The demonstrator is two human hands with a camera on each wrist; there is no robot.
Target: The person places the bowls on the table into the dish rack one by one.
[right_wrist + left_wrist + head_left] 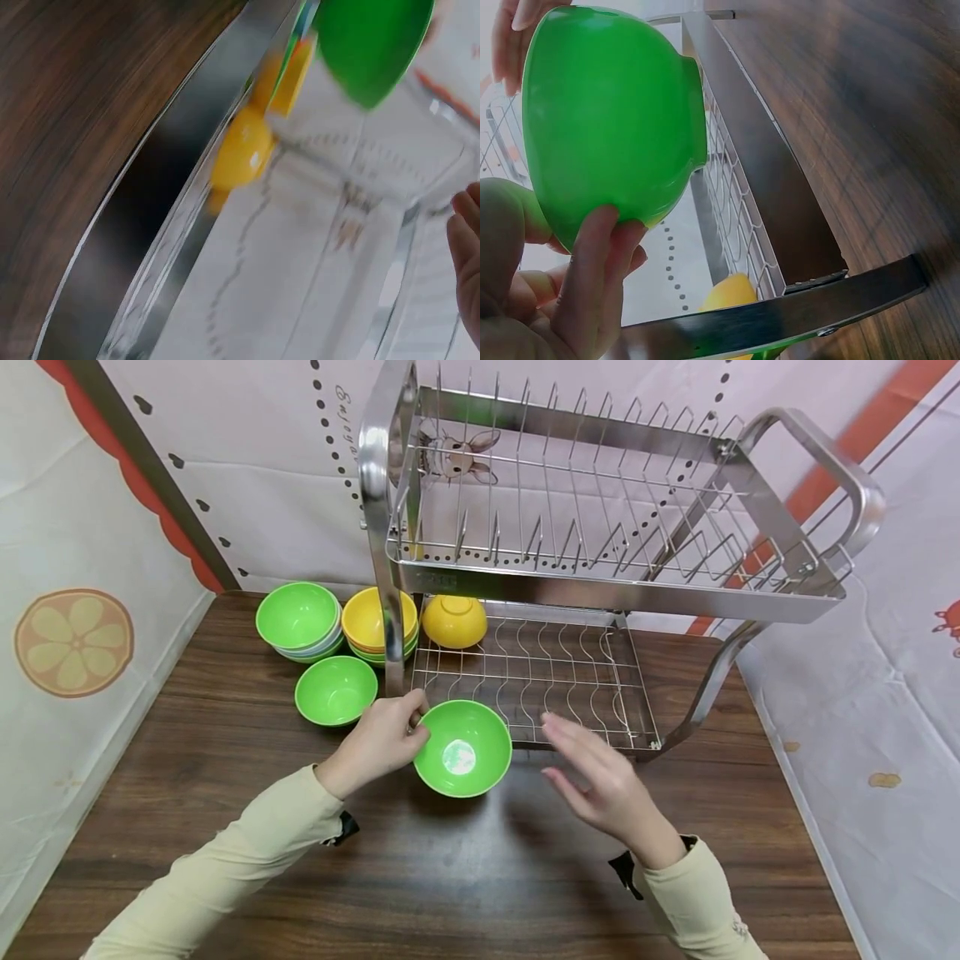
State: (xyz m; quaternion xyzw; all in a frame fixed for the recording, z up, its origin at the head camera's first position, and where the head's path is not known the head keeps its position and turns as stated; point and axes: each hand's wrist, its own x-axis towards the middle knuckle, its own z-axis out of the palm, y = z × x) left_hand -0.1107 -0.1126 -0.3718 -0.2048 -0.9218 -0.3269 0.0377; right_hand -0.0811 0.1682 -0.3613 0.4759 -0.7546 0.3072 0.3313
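Note:
A green bowl (463, 748) is held upright above the table, in front of the dish rack's lower tier. My left hand (384, 733) pinches its left rim between thumb and fingers; the left wrist view shows the fingers on the bowl's outer side (615, 112). To the right of the bowl, apart from it, my right hand (595, 781) has its fingers extended and holds nothing. On the lower tier's left end a yellow bowl (454, 622) rests upside down. The right wrist view is blurred, with the right fingers (466, 247) at its edge.
A two-tier metal dish rack (615, 592) stands at the back, its upper tier overhanging the lower wire shelf (540, 677). Left of it are a green-topped bowl stack (297, 617), a yellow-topped stack (375, 620) and a single green bowl (336, 691) on the wooden table (465, 885).

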